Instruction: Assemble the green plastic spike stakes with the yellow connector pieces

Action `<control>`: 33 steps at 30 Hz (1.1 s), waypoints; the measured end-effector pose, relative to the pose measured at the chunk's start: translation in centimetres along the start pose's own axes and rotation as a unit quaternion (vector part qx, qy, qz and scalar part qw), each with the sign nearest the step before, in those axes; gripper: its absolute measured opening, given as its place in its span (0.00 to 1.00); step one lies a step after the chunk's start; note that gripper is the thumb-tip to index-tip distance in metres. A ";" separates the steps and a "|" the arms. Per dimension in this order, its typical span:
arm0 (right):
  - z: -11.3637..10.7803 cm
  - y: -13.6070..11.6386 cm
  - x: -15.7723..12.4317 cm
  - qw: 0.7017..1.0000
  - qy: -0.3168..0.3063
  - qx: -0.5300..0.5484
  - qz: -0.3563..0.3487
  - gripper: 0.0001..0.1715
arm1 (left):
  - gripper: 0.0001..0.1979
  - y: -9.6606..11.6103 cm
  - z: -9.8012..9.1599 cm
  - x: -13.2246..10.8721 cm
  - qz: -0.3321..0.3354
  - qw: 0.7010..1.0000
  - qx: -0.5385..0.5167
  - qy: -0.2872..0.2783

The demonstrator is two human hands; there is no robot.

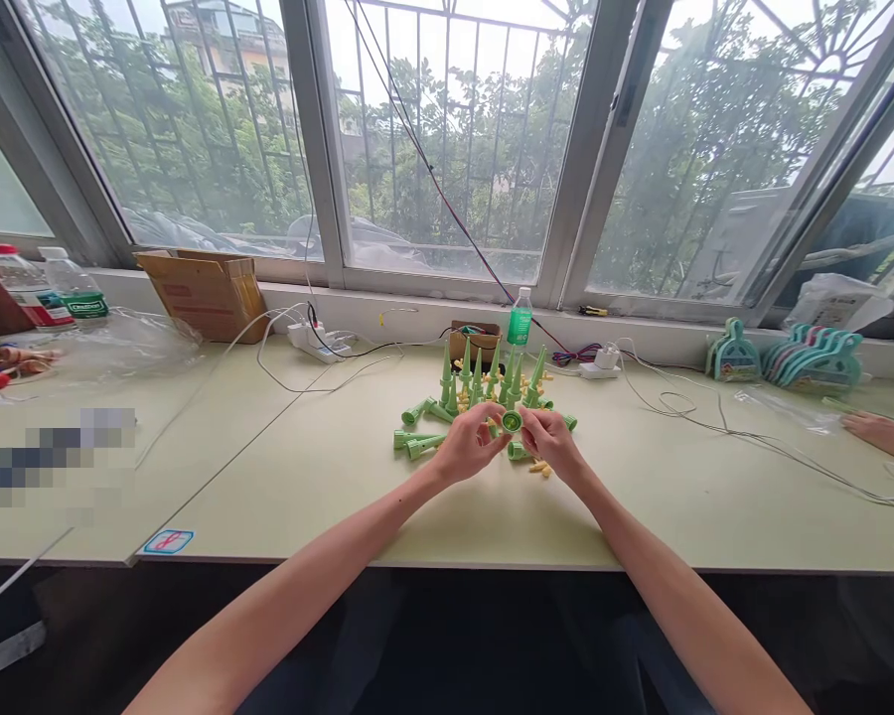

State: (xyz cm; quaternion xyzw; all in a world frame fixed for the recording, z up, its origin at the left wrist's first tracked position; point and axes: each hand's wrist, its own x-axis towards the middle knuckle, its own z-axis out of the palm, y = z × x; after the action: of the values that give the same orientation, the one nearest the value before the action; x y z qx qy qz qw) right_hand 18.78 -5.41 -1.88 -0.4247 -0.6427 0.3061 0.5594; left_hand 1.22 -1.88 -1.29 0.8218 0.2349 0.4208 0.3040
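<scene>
Between my two hands, a green plastic cone piece (512, 422) is held with its round open end facing me. The fingers of my left hand (475, 440) close on its left side, and my right hand (549, 440) pinches it from the right. Just behind stand several green pointed cones (447, 375) on the table. More green tube-like pieces (411, 440) lie on their sides left of my left hand. Small yellow parts (542, 468) lie beneath my right hand and among the cones.
A small brown box (475, 344) and a green-labelled bottle (520, 318) stand behind the cones. Power strips (320, 341) and cables run along the windowsill. Teal hangers (812, 356) and another person's hand (883, 433) are at right; a cardboard box (205, 296) is at left.
</scene>
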 end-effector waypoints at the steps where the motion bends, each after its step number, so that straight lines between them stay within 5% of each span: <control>1: -0.1 0.0 0.0 1.000 0.007 0.002 -0.006 0.32 | 0.16 0.0 0.0 0.0 -0.011 1.000 -0.013 0.005; 10: -0.2 0.3 0.1 0.998 0.009 -0.025 -0.049 0.29 | 0.27 1.2 -0.3 0.6 -0.193 0.951 -0.226 -0.085; 15: -0.3 0.6 0.1 0.999 -0.033 -0.011 -0.036 0.27 | 0.26 1.5 -0.6 0.6 -0.219 0.931 -0.273 -0.105; 24: -0.3 0.5 0.0 0.998 -0.046 -0.046 -0.018 0.27 | 0.22 0.8 -0.6 0.1 -0.144 0.970 -0.175 -0.089; 33: -0.2 0.6 -0.1 0.994 -0.037 -0.096 0.023 0.33 | 0.14 -0.6 -0.1 -0.2 0.029 0.998 0.024 -0.045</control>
State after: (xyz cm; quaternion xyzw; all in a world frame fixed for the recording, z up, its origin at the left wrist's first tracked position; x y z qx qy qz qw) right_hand 19.14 -5.19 -2.40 -0.4795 -0.6793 0.2709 0.4850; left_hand 0.94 -1.51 -1.74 0.8532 0.2069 0.3866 0.2823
